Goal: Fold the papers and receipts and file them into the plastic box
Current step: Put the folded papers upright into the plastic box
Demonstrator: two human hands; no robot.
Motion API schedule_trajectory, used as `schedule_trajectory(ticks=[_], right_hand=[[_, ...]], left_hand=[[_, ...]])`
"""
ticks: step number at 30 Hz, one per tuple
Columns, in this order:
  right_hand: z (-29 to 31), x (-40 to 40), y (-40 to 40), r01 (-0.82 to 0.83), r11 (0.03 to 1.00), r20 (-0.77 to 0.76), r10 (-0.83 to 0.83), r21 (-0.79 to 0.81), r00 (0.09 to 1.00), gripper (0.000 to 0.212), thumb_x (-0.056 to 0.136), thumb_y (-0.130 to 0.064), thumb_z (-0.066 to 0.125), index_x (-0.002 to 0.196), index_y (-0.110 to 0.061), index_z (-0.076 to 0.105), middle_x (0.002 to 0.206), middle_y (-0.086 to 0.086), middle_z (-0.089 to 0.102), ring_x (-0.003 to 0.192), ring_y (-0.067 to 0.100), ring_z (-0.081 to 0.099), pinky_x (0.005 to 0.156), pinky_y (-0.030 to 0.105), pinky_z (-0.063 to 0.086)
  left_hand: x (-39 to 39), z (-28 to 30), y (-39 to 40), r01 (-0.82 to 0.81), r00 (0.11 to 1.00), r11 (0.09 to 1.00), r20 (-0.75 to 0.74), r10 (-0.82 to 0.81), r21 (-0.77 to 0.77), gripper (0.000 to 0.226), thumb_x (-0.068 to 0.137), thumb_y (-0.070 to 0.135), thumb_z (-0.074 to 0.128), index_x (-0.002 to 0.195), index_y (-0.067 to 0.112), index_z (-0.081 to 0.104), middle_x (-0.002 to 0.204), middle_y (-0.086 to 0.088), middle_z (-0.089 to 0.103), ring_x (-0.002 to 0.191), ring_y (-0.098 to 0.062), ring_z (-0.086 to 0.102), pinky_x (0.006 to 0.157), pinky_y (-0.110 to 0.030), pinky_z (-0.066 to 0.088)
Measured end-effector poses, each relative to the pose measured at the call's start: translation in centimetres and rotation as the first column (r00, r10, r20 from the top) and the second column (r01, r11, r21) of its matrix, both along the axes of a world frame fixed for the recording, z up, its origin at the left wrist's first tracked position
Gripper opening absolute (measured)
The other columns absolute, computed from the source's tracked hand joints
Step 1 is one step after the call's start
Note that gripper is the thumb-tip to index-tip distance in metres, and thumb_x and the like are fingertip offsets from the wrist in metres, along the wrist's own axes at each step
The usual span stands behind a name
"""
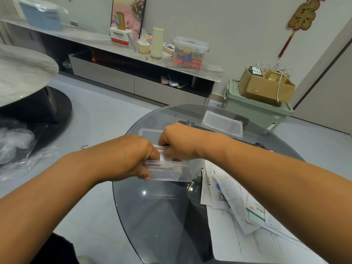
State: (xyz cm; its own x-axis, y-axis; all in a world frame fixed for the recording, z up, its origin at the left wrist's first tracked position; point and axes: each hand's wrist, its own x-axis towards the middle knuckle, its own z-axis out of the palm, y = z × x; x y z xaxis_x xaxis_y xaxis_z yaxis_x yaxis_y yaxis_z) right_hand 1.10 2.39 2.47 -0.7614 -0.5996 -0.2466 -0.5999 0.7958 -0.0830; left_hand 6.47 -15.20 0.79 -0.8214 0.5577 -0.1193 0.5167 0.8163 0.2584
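Both bare forearms reach in from the near edge and converge toward the middle, wrists almost meeting. The left hand (131,157) sits nearer and to the left, knuckles up, fingers curled down over the near rim of the clear plastic box (177,170), thumb tucked underneath on its left end. The right hand (179,141) lies just beyond it, back of the hand facing up, fingers bent downward and dipping into the box opening; its fingertips are hidden, so what they pinch cannot be told. The two hands are nearly touching.
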Motion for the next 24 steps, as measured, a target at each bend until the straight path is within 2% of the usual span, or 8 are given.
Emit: schedule_trajectory(ticks=[4, 9, 11, 13, 15, 18, 21, 24], right_hand=[[-0.9, 0.0, 1.1, 0.003, 0.998, -0.020, -0.004, -0.061, 1.000, 0.011, 0.087, -0.008, 0.066, 0.085, -0.008, 0.077, 0.075, 0.007, 0.072, 0.068, 0.026, 0.065, 0.066, 0.036, 0.058], [-0.2, 0.4, 0.8, -0.033, 0.990, 0.161, 0.056, -0.139, 0.985, 0.011, 0.093, -0.019, 0.070, 0.097, -0.016, 0.080, 0.071, -0.006, 0.067, 0.062, 0.012, 0.055, 0.066, 0.026, 0.051], [0.4, 0.2, 1.1, 0.038, 0.990, 0.293, 0.003, -0.134, 0.956, 0.012, 0.093, -0.018, 0.065, 0.090, -0.014, 0.076, 0.064, -0.010, 0.059, 0.057, 0.007, 0.051, 0.062, 0.022, 0.045], [0.8, 0.2, 1.3, 0.095, 0.985, 0.368, -0.037, -0.141, 0.929, 0.016, 0.097, -0.024, 0.065, 0.086, -0.018, 0.075, 0.067, -0.010, 0.065, 0.061, 0.007, 0.058, 0.067, 0.024, 0.049], [0.6, 0.4, 1.0, 0.093, 0.985, 0.307, -0.046, -0.143, 0.951, 0.024, 0.101, -0.034, 0.064, 0.086, -0.018, 0.074, 0.073, -0.005, 0.070, 0.067, 0.013, 0.063, 0.071, 0.029, 0.051], [-0.2, 1.0, -0.2, 0.090, 0.984, 0.131, -0.071, -0.151, 0.989, 0.041, 0.104, -0.032, 0.061, 0.065, -0.019, 0.058, 0.060, -0.005, 0.053, 0.056, 0.011, 0.046, 0.060, 0.029, 0.038], [0.1, 1.4, -0.7, 0.092, 0.989, 0.189, -0.068, -0.120, 0.980, 0.038, 0.104, -0.035, 0.059, 0.067, -0.026, 0.056, 0.061, -0.012, 0.050, 0.059, 0.007, 0.047, 0.060, 0.025, 0.036], [0.8, 1.7, -0.2, 0.064, 0.996, 0.261, -0.046, -0.062, 0.964, 0.029, 0.106, -0.040, 0.055, 0.082, -0.030, 0.070, 0.079, -0.014, 0.064, 0.077, 0.008, 0.059, 0.077, 0.030, 0.046]], left_hand=[[0.1, -0.1, -0.2, 0.018, 0.999, 0.999, -0.037, -0.016, 0.042, 0.025, 0.081, 0.042, 0.081, 0.084, 0.033, 0.057, 0.088, 0.013, 0.060, 0.080, -0.008, 0.057, 0.068, -0.026, 0.047], [0.8, -0.2, -0.6, 0.017, 0.998, 0.985, -0.065, -0.006, 0.169, 0.043, 0.076, 0.042, 0.084, 0.083, 0.034, 0.042, 0.096, 0.017, 0.045, 0.082, -0.006, 0.048, 0.064, -0.023, 0.040], [1.3, 0.0, -0.7, -0.030, 0.996, 0.974, -0.080, 0.049, 0.225, 0.051, 0.071, 0.046, 0.087, 0.089, 0.036, 0.040, 0.103, 0.020, 0.038, 0.085, -0.002, 0.046, 0.062, -0.022, 0.041], [1.6, 0.4, -0.9, -0.097, 0.986, 0.947, -0.100, 0.133, 0.305, 0.063, 0.062, 0.050, 0.091, 0.095, 0.042, 0.038, 0.107, 0.023, 0.031, 0.088, -0.002, 0.047, 0.063, -0.022, 0.046], [1.8, 0.6, -1.1, -0.177, 0.969, 0.912, -0.094, 0.227, 0.370, 0.075, 0.055, 0.050, 0.095, 0.100, 0.045, 0.035, 0.111, 0.020, 0.026, 0.088, -0.006, 0.050, 0.064, -0.022, 0.049], [1.9, 0.0, -1.1, -0.263, 0.952, 0.900, -0.055, 0.300, 0.347, 0.080, 0.056, 0.046, 0.096, 0.103, 0.045, 0.031, 0.109, 0.016, 0.023, 0.082, -0.010, 0.052, 0.063, -0.023, 0.049], [2.0, -0.6, -0.7, -0.270, 0.957, 0.900, -0.012, 0.291, 0.342, 0.077, 0.061, 0.044, 0.094, 0.106, 0.045, 0.031, 0.112, 0.016, 0.023, 0.081, -0.012, 0.056, 0.065, -0.029, 0.054], [2.0, -0.5, -0.7, -0.270, 0.958, 0.905, 0.001, 0.285, 0.329, 0.081, 0.063, 0.049, 0.092, 0.115, 0.050, 0.031, 0.120, 0.018, 0.024, 0.087, -0.007, 0.056, 0.071, -0.026, 0.055]])
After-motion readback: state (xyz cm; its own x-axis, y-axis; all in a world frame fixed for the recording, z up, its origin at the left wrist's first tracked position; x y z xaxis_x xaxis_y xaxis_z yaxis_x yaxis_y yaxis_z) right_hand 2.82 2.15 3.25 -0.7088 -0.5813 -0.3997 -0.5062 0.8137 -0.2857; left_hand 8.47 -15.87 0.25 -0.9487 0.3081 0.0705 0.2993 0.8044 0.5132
